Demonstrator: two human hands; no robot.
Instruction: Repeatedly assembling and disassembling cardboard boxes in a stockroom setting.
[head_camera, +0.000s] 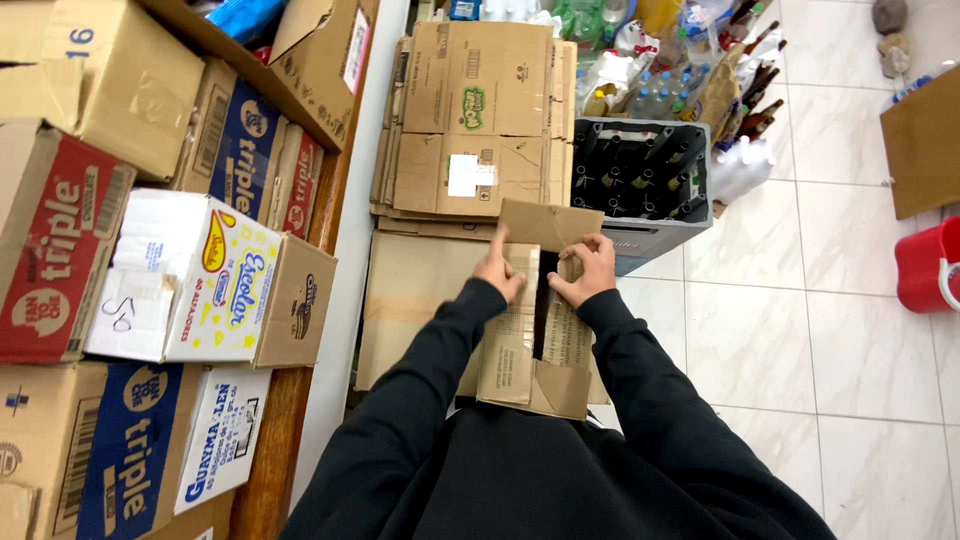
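Item: brown cardboard box (530, 345), held at our chest above flattened cartons (475, 120) on the floor. Left hand (497, 268) and right hand (585, 268) press its top flaps, fingers together. Step: folding flaps, apparently; next likely needs them pressed flat.

The person wears a black long-sleeved top of soft, matte fabric, plain and without visible print, buttons or seams of another colour. Both sleeves reach down to the wrists and end in close-fitting cuffs, with loose folds gathering along the forearms and at the elbows. The left hand (499, 270) and the right hand (587, 270) are bare, with no gloves, rings, watch or bracelet showing, and the fingernails look short and unpainted
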